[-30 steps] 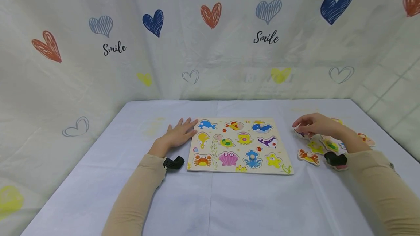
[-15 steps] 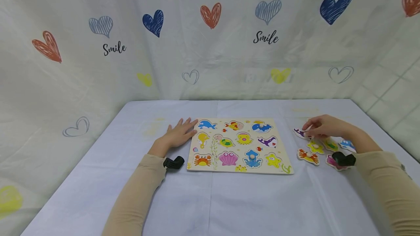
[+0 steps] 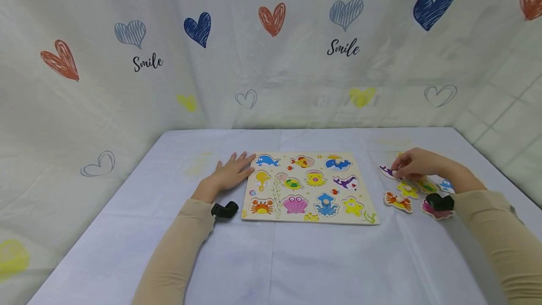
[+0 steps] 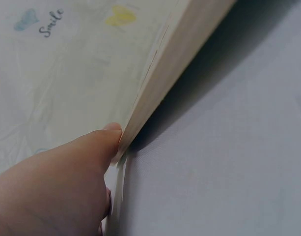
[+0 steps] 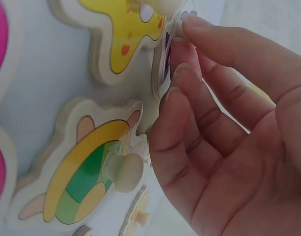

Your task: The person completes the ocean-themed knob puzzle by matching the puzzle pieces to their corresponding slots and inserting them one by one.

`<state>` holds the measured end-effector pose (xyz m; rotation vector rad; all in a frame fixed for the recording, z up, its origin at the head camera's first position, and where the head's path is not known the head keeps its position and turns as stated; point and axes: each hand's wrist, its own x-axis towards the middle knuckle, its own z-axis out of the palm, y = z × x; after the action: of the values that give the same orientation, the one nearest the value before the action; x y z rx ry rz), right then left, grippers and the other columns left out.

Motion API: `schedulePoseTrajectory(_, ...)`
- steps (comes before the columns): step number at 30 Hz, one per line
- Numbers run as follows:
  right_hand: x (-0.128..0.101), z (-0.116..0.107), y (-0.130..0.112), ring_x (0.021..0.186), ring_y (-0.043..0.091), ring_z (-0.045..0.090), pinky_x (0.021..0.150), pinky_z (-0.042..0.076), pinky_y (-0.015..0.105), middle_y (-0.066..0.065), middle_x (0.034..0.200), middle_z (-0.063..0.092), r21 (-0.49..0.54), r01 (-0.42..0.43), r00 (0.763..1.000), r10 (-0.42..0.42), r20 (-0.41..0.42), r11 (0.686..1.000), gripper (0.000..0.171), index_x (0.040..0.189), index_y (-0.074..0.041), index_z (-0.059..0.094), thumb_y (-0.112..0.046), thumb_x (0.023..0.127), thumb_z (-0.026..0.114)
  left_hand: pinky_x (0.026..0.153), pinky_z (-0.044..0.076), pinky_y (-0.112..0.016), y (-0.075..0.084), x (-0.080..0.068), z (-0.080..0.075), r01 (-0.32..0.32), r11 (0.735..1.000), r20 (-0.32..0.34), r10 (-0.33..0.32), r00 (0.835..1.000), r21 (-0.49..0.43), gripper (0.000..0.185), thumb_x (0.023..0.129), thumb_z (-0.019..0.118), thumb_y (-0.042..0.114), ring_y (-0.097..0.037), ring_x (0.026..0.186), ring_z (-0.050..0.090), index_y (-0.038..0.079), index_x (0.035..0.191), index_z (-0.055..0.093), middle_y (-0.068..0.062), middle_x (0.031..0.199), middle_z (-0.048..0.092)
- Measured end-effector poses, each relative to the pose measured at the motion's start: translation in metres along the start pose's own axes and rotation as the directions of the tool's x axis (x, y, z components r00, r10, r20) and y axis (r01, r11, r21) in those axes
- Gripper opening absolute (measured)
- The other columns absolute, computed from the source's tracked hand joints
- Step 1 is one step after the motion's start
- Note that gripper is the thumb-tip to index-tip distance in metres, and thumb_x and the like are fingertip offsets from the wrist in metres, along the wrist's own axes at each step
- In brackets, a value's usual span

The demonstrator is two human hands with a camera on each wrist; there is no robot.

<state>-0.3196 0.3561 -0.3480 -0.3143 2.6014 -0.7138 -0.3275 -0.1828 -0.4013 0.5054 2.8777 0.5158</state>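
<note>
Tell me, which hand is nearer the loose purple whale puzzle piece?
The right hand: its fingertips touch the purple whale piece. The left hand lies flat beyond the wooden puzzle board, at its far edge.

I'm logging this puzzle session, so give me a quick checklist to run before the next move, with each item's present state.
1. Left hand steadies the puzzle board at its left edge: ok.
2. Right hand has fingertips on the purple piece: ok.
3. Firm grip on that piece: cannot tell.
4. Purple slot on the board is free: ok.
5. Crab piece lies apart from the right hand: ok.
</note>
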Motion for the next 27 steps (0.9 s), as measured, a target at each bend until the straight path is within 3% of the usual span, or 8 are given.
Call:
schedulePoseTrajectory(9, -0.001, 0.0, -0.003, 0.076, 0.02, 0.053, 0.063, 0.045, 0.027, 0.001, 0.083, 0.058, -0.019, 0.007, 1.0, -0.007, -0.004, 1.0, 0.024, 0.107, 0.002, 0.07, -0.018, 0.095, 0.073, 0.115, -0.003, -0.072, -0.001, 0.001, 0.001, -0.009, 1.0, -0.002, 0.009, 1.0, 0.003, 0.063, 0.109, 0.037, 0.052, -0.038, 0.156, -0.002, 0.027, 0.166, 0.022, -0.009, 0.171, 0.012)
schedulePoseTrajectory(17, -0.004, -0.002, -0.008, 0.08, 0.021, 0.056, 0.07, 0.048, 0.033, 0.001, 0.087, 0.065, -0.099, 0.032, 0.995, -0.041, -0.093, 0.995, 0.023, 0.103, 0.0, 0.072, -0.021, 0.093, 0.075, 0.115, -0.004, -0.073, -0.003, 0.002, 0.001, -0.012, 1.0, -0.003, 0.012, 1.0, -0.002, 0.064, 0.109, 0.037, 0.052, -0.038, 0.156, -0.002, 0.027, 0.166, 0.022, -0.009, 0.171, 0.012)
schedulePoseTrajectory(27, -0.007, -0.002, -0.025, 0.083, 0.021, 0.058, 0.076, 0.051, 0.036, 0.0, 0.089, 0.068, -0.124, 0.055, 0.993, -0.067, -0.099, 0.991, 0.025, 0.107, 0.002, 0.074, -0.02, 0.094, 0.075, 0.115, -0.003, -0.073, -0.001, 0.0, 0.0, -0.008, 1.0, -0.002, 0.008, 1.0, -0.001, 0.063, 0.109, 0.038, 0.05, -0.038, 0.156, -0.001, 0.026, 0.165, 0.023, -0.01, 0.171, 0.013)
